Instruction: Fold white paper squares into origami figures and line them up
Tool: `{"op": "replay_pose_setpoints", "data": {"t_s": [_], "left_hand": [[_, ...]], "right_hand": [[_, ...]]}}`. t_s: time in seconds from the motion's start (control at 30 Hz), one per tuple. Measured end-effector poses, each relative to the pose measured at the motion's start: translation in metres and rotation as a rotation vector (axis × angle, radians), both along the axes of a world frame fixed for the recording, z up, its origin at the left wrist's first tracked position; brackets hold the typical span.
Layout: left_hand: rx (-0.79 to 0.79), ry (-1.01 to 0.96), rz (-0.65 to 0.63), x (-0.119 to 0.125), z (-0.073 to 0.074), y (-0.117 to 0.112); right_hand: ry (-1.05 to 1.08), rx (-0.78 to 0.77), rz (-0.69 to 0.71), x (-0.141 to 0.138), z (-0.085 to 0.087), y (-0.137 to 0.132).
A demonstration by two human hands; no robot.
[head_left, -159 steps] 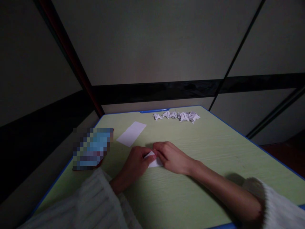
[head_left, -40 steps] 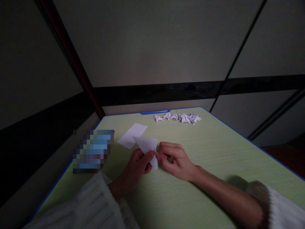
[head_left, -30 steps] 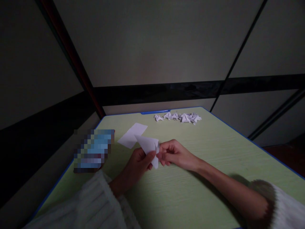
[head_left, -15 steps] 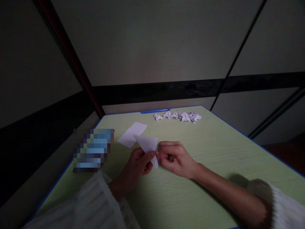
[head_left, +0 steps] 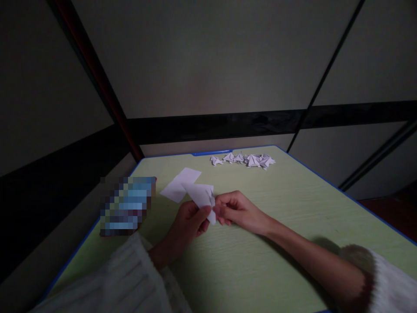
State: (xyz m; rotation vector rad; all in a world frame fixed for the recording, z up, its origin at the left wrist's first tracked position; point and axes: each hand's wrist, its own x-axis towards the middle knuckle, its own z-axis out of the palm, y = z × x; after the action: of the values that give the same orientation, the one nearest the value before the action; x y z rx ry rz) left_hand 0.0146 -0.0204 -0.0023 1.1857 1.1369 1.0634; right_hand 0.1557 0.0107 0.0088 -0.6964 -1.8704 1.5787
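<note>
A partly folded piece of white paper (head_left: 199, 194) is held just above the table, its wide flap pointing up and left. My left hand (head_left: 192, 219) grips its lower part, thumb on top and fingers beneath. At the paper's right edge, my right hand (head_left: 239, 211) pinches a small crumpled-looking fold between thumb and fingers. The fingertips of both hands almost meet there, so the exact shape of the fold is partly hidden. Behind the held piece lie flat white paper sheets (head_left: 177, 184).
Several folded white paper figures (head_left: 252, 160) sit in a row near the far edge of the light green table (head_left: 276, 269). A blurred-out, bluish flat object (head_left: 128, 206) lies at the left. Panelled doors (head_left: 211, 61) stand behind the table.
My right hand has turned slightly, its fingers shifting against the paper's right edge. A small fold now stands out there. My left hand stays nearly in place.
</note>
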Motion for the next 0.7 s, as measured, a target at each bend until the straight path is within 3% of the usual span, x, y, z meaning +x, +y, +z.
{"op": "replay_pose_setpoints", "data": {"t_s": [0.17,0.3,0.53,0.6,0.7], "left_hand": [[0.033,0.040,-0.028,-0.001,-0.001,0.000],[-0.002,-0.010,-0.011,0.000,-0.001,-0.002],[-0.096,-0.097,0.055,0.004,0.004,-0.006],[-0.091,-0.085,0.071,0.005,0.004,-0.005],[-0.028,-0.035,0.079,0.004,0.003,-0.003]], "right_hand": [[-0.037,-0.008,0.044,0.001,-0.002,0.002],[0.002,0.113,-0.007,0.001,-0.002,-0.001],[-0.033,0.739,-0.162,0.000,-0.001,-0.009],[-0.040,0.663,-0.151,0.000,-0.002,-0.007],[-0.044,0.277,-0.042,0.000,-0.003,-0.004]]}}
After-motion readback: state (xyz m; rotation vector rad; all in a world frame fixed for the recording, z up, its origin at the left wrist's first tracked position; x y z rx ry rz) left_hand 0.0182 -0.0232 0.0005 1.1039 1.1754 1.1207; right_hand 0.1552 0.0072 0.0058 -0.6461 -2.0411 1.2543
